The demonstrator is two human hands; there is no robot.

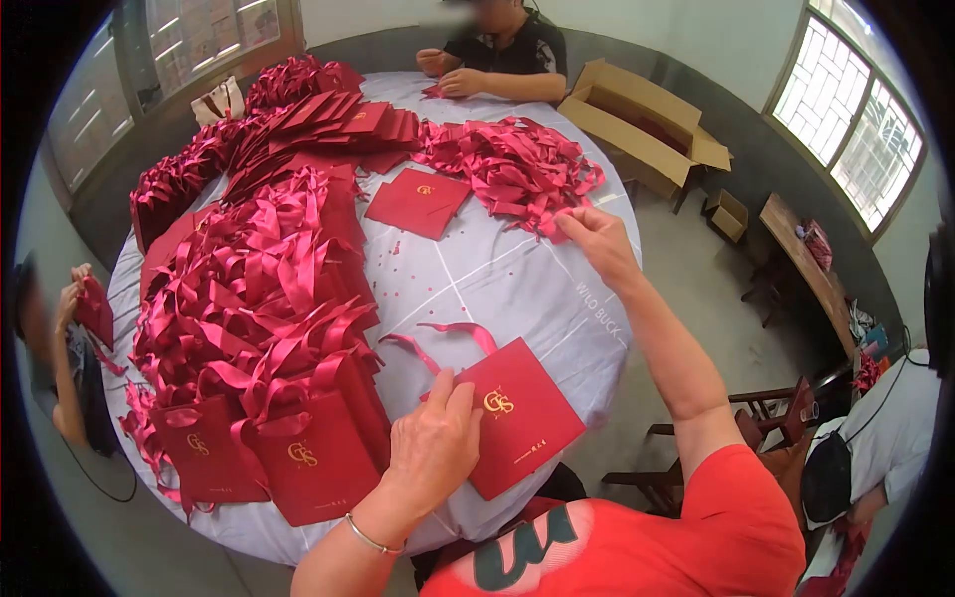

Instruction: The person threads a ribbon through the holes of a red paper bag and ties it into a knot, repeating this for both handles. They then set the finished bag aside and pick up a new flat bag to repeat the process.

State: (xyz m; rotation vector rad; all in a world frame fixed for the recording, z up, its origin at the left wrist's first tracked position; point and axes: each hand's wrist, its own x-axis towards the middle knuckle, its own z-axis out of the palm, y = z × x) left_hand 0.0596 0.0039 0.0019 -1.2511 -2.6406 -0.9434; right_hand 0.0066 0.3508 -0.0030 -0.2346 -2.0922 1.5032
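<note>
A flat red bag (522, 418) with a gold logo lies at the near edge of the round table. My left hand (433, 438) is closed at its left side, by the ribbon (458, 330) at its top. Stretched forward, my right hand (597, 239) pinches the edge of a heap of red ribbons (522, 169). To the left of my left hand stand rows of red bags (308, 458) topped with looped ribbons (264, 269). A few flat red pieces (420, 202) lie beside the ribbon heap.
One person (507, 60) sits across the table (497, 289), another (75, 348) at the left, holding a red bag. A third person (895, 428) is at the right. An open cardboard box (637, 129) stands behind; chairs (766, 418) and a bench (811, 264) are at right.
</note>
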